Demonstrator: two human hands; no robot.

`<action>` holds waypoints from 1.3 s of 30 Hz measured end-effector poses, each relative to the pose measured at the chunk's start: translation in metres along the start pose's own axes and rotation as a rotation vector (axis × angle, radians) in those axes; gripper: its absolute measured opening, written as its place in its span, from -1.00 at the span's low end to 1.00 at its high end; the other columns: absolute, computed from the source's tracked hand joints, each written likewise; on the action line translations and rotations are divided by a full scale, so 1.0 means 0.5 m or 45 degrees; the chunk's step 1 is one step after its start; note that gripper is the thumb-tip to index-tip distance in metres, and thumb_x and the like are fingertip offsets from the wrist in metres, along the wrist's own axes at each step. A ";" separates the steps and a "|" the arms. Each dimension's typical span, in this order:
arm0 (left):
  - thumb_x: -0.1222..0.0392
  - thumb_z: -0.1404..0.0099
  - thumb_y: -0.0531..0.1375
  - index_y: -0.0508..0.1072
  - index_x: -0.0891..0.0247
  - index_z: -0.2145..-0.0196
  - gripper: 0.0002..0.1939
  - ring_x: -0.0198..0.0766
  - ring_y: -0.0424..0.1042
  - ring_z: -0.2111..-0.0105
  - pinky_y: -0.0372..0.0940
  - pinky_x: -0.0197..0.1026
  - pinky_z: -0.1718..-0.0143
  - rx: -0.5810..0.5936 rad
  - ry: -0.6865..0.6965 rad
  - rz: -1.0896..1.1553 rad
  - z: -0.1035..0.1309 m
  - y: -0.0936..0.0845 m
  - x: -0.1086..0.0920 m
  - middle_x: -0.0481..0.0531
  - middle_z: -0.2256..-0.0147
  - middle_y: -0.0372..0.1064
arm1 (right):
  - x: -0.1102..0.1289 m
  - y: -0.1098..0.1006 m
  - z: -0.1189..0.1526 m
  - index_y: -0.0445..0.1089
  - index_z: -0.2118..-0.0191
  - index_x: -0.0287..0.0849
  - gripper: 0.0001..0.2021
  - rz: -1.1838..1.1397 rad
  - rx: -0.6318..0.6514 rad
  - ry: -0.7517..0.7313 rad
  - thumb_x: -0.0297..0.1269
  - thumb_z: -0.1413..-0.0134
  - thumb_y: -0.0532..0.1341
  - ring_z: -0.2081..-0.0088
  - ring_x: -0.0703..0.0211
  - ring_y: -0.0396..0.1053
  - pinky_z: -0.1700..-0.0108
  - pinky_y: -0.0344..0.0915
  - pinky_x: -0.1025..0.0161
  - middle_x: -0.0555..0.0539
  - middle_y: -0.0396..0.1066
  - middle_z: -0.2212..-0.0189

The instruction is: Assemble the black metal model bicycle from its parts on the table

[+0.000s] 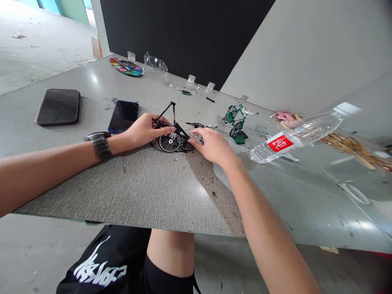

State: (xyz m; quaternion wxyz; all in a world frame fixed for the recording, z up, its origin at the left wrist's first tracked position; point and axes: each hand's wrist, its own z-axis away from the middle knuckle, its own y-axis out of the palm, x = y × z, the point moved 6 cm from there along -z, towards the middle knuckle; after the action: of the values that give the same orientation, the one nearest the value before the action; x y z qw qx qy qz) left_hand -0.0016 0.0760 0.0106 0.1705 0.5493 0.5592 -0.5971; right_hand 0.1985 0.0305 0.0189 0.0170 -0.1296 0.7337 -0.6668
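Note:
A black miniature bicycle frame with spoked wheels stands on the grey table between my hands. My left hand pinches the frame from the left, thumb and fingers on either side of it. On the right, my right hand has its thumb and fingertips closed at the rear of the black parts; exactly what they grip is too small to tell. Just behind it lies a thin black and silver part. Small screws are scattered nearer the table's front edge.
A green miniature bicycle stands right of my hands, near a clear bottle. Two dark devices, one a thick slab, the other a phone, lie left. A paint palette and clear plastic packaging are at the back.

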 end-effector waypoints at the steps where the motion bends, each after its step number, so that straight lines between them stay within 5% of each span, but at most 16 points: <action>1: -0.07 -0.22 0.27 0.58 0.35 0.20 -0.60 -0.29 0.41 0.41 0.23 -0.24 0.39 0.002 0.007 -0.009 0.000 0.000 -0.001 0.12 0.31 0.57 | -0.003 -0.001 0.000 0.37 -0.14 -0.12 -0.58 0.016 0.004 0.025 -0.04 -0.30 0.10 -0.03 -0.11 0.40 0.02 0.31 0.01 -0.21 0.44 -0.07; 7: -0.06 -0.23 0.26 0.59 0.32 0.18 -0.62 -0.26 0.44 0.37 0.24 -0.23 0.36 0.050 0.036 -0.092 0.006 0.004 -0.014 0.11 0.28 0.58 | -0.035 -0.002 0.004 0.35 -0.16 -0.16 -0.52 0.111 0.026 0.190 0.02 -0.28 0.09 0.02 -0.15 0.43 0.09 0.31 0.00 -0.28 0.48 0.01; 39: -0.12 -0.26 0.21 0.59 0.31 0.19 -0.58 -0.25 0.38 0.44 0.19 -0.22 0.44 0.137 0.057 -0.163 0.011 0.014 -0.011 0.09 0.38 0.53 | 0.000 -0.010 0.000 0.47 0.05 -0.07 -0.77 -0.033 0.019 0.073 -0.20 -0.24 0.17 0.18 0.03 0.45 0.19 0.27 0.12 -0.11 0.54 0.19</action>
State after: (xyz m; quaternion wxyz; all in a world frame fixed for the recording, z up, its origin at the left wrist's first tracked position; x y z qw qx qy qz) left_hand 0.0034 0.0667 0.0109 0.0898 0.5340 0.5639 -0.6235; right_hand 0.1991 0.0302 0.0237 -0.0117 -0.1198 0.7271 -0.6759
